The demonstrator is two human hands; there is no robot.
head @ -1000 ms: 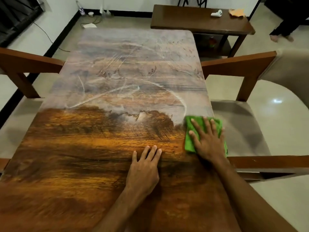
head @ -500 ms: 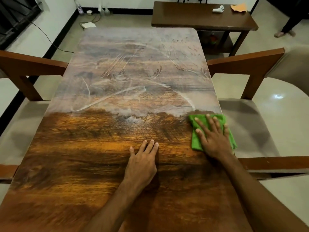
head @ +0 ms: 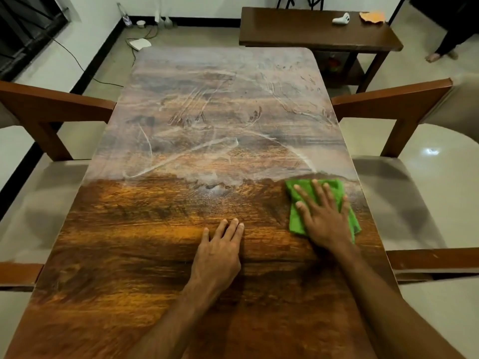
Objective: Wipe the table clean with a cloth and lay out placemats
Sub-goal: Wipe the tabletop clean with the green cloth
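Note:
A long wooden table (head: 155, 229) fills the view. Its near half shows clean, glossy wood; its far half is covered in pale dusty film with streaks. A folded green cloth (head: 295, 218) lies at the boundary near the table's right edge. My right hand (head: 321, 216) presses flat on the cloth with fingers spread. Left of it, my left hand (head: 220, 250) rests flat on the clean wood, fingers straight and together. No placemats are in view.
Wooden chairs with pale seats stand at the left (head: 46, 107) and right (head: 394, 99) sides. Beyond the far end stands a dark side table (head: 305, 35) carrying a white controller (head: 341, 18) and an orange cloth (head: 372, 16). A person's feet (head: 438, 56) show at the far right.
My right hand has slid the green cloth slightly forward and left along the dusty boundary. My left hand stays flat in about the same spot.

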